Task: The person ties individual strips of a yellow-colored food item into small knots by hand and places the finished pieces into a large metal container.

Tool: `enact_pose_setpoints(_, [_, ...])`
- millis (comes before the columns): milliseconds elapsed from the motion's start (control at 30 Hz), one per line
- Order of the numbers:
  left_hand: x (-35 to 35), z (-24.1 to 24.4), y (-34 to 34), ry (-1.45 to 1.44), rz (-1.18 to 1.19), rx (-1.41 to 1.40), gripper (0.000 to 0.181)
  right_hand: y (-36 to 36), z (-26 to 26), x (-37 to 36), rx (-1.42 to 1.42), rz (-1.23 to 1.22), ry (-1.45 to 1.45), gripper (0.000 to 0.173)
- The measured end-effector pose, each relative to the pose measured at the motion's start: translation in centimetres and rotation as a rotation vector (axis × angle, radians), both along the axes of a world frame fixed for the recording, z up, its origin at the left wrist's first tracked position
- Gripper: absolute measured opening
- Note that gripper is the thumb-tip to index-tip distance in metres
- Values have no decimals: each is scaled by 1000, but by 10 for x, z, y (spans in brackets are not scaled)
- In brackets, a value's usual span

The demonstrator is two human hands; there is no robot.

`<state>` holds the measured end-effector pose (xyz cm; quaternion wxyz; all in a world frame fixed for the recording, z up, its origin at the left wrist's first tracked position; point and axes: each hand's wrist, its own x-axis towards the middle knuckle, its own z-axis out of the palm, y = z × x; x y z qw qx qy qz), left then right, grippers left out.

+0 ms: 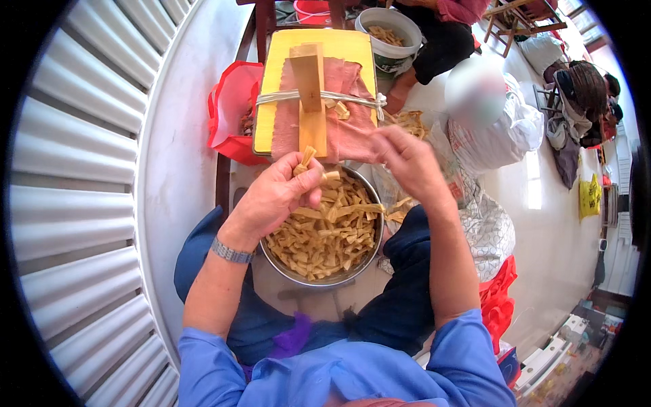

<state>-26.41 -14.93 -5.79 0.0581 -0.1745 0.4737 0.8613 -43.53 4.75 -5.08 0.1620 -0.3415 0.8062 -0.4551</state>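
My left hand pinches a knotted tan strip between thumb and fingers, with a flat end poking out to the right. Below it a round steel basin holds a heap of similar tan knots and strips. My right hand is blurred, its fingers bent beside the right edge of a pink cloth; whether it grips anything does not show. The cloth covers part of a yellow-topped stand. A wooden bar lies on the cloth under white cord, near a few small tan pieces.
A red bag stands left of the stand. Behind it, a white bucket of tan pieces sits near another person's leg. White sacks, loose strips and a red plastic bag lie on my right; a white slatted panel rises at left.
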Motion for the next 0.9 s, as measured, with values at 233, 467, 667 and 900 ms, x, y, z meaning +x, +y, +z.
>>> enact_pose_setpoints(233, [4,-11,10,-41,38,-27,19,-1,-11,42,-12,521,-215,42])
enact_pose_setpoints(467, [1,-16,34,-3,97,-221,15,2,-16,45,55,445,-292,47])
enact_pose_setpoints(667, [9,-18,31,-39,-110,-410,17,3,-28,49,118,428,-72,41])
enact_pose_setpoints(900, [22,-10,21,295,-293,-1004,29,1,-24,59,180,450,-108,31])
